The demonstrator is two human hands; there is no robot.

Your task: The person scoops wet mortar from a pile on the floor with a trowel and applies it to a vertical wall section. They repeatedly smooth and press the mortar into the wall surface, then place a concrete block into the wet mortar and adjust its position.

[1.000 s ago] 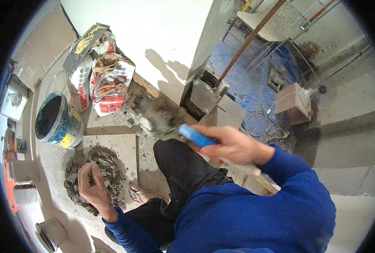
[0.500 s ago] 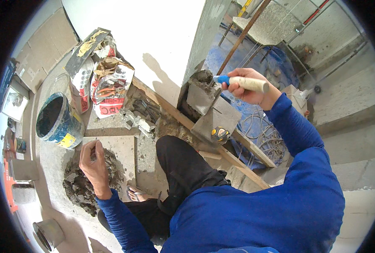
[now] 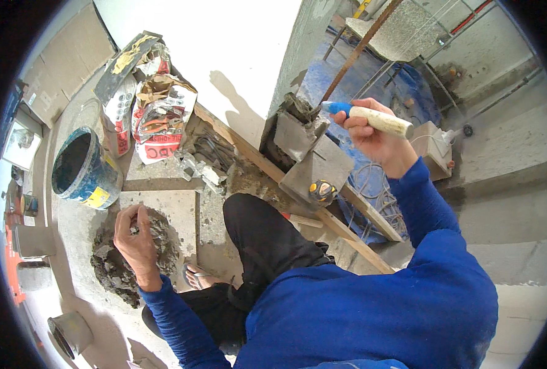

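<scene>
White-handled tool: up by the grey block, blue collar toward the mortar on top; can't tell if touching
Right hand: grip wrapped snugly round that handle
Rusty rod: just beside the tool's tip
Step in hand: probably working the mortar on the block
Next move: likely needing a steady wrist, kept clear of the rod
Tape measure: on the slab beside the block
Left hand: grip loosely curled, seemingly empty, over the mortar heap
Bucket: near the heap
</scene>
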